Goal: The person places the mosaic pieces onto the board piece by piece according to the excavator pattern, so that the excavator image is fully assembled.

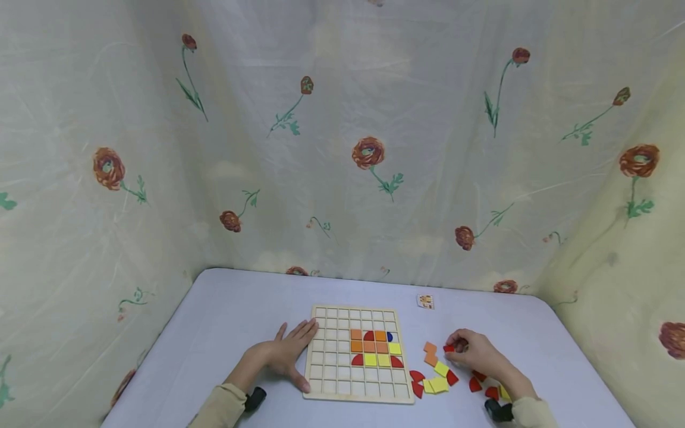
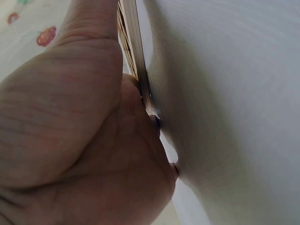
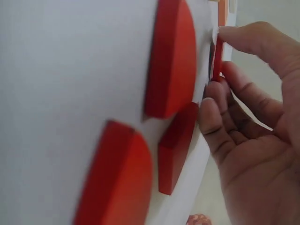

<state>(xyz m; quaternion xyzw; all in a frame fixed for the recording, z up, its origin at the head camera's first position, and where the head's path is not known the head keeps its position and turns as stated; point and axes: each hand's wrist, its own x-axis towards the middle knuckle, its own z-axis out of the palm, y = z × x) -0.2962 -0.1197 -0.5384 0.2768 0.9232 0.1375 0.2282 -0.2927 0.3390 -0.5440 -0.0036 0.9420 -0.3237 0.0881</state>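
Observation:
A wooden grid board [image 1: 358, 399] lies on the table, partly filled with orange squares [image 1: 356, 345], yellow squares [image 1: 370, 359], red quarter-circle tiles [image 1: 357, 360] and a dark blue rounded tile [image 1: 389, 337]. Against the board's left edge rests my left hand [image 1: 289, 355], fingers spread and thumb at the lower corner. The left wrist view shows its palm beside the board's side. Right of the board, my right hand [image 1: 476, 355] pinches a red tile [image 3: 218, 56] between thumb and fingers, close to the tabletop. That tile's full outline is hidden by the fingers.
Loose yellow tiles [image 1: 440, 385], orange tiles [image 1: 430, 359] and red tiles [image 1: 417, 389] lie between board and right hand. More red tiles [image 3: 171, 61] sit under the right wrist. A small printed card [image 1: 425, 302] lies farther back. Flowered cloth [image 1: 332, 178] hangs behind the table.

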